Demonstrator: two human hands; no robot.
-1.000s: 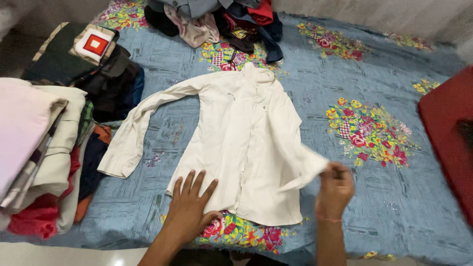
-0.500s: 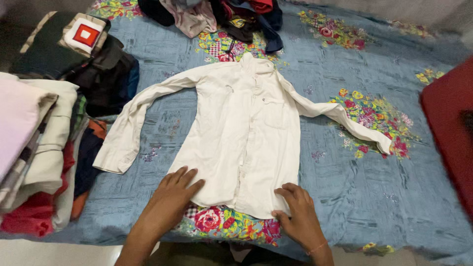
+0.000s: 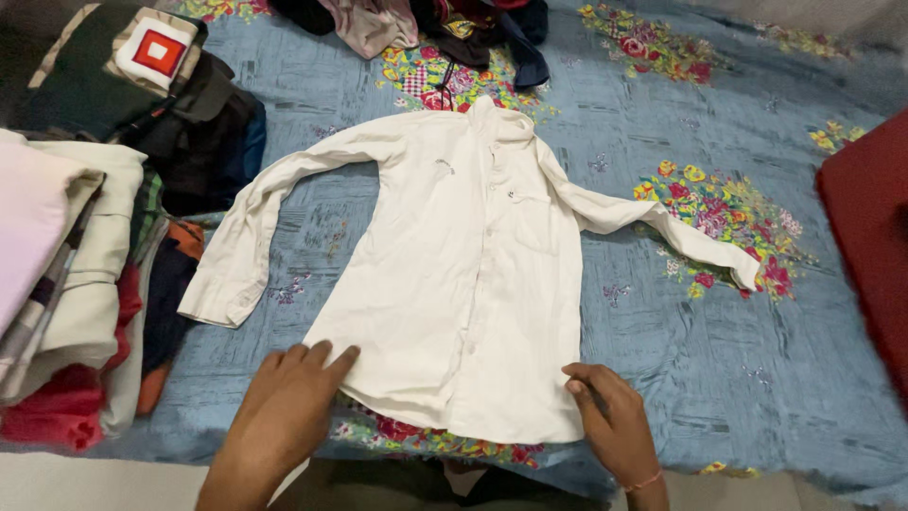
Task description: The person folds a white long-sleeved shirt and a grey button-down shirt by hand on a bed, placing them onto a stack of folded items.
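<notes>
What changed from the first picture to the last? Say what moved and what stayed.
The right hand let go of the right sleeve, which now lies spread out to the right, and moved to the hem of the shirt. The left hand stayed on the hem; the left sleeve and clothes piles stayed.

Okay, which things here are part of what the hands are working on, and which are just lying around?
In hand:
white shirt, spread flat
left hand on its hem
right hand at its hem corner
bedsheet under it

Lying about:
folded stack
dark clothes pile
clothes heap
red cushion
</notes>
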